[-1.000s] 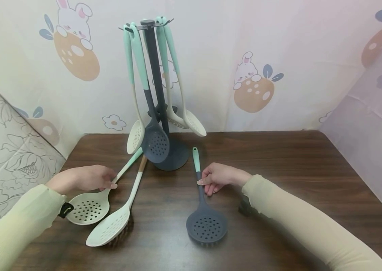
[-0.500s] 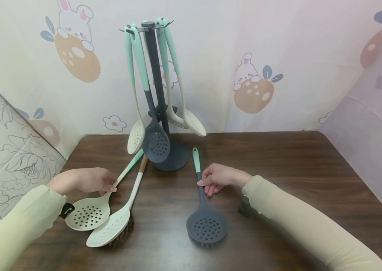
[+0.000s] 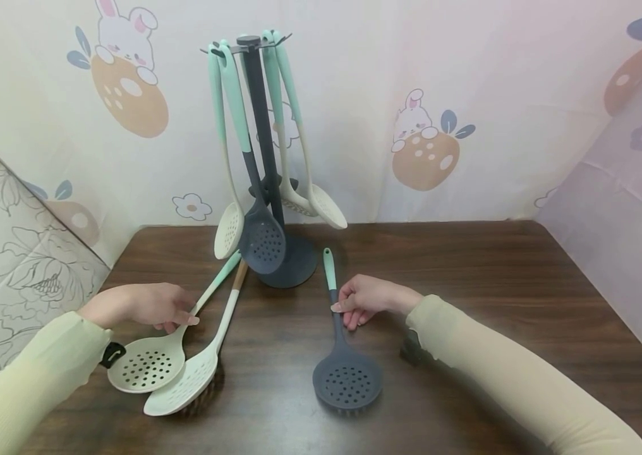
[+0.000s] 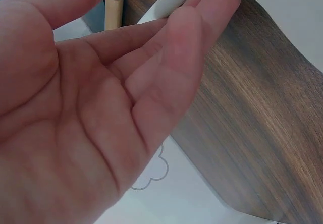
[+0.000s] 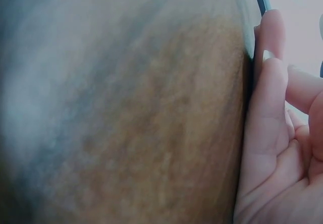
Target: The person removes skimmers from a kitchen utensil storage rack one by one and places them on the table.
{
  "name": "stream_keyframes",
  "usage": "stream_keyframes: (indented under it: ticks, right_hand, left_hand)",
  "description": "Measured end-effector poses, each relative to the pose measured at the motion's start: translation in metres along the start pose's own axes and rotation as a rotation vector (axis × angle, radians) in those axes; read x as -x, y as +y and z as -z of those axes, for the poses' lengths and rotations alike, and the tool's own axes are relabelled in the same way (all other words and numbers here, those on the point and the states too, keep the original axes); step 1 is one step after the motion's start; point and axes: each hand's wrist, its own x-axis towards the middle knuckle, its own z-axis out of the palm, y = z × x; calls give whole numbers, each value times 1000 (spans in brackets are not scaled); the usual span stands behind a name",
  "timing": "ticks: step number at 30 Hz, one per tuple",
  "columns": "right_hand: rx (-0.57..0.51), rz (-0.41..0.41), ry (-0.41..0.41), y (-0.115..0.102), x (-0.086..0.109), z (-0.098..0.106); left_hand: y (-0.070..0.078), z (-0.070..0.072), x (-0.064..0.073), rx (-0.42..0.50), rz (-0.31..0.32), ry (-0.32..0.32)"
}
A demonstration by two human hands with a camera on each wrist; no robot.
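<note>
At eight o'clock I'm gripping the cream skimmer (image 3: pixel 147 366) by its neck with the left hand (image 3: pixel 156 306); at five I'm pinching the gray skimmer (image 3: pixel 347 380) by its shaft with the right hand (image 3: pixel 365 299), its perforated head lying at six from the fingers. The hands are resting well apart. At four from the cream head, a white slotted spoon (image 3: pixel 186 381) is overlapping its rim in view, narrowing the room there. Past the right hand, the brown wooden tabletop (image 3: pixel 480 272) is running toward its three o'clock edge. At eleven a black stand (image 3: pixel 264 126) is holding hanging utensils. Bunny-printed fabric (image 3: pixel 497 69) is lining the twelve o'clock edge; a flower-drawn panel (image 3: pixel 8 265) is standing at nine.
</note>
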Motion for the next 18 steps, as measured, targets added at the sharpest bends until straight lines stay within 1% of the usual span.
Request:
stream_keyframes:
  ticks: [7,10,15,18]
  right_hand:
    - [-4,-5,-11,-3,0,0]
    - [-5,-10,-9,-3,0,0]
    - [6,-13,-2,-3,0,-1]
    - [10,-11,3,-2,0,-1]
  left_hand:
    - [-2,-1,1,19,18,8]
    - [-2,-2,1,4,20,16]
    - [-3,-2,-1,-99,-53,61]
    - [-3,-2,-4,-143,-77,90]
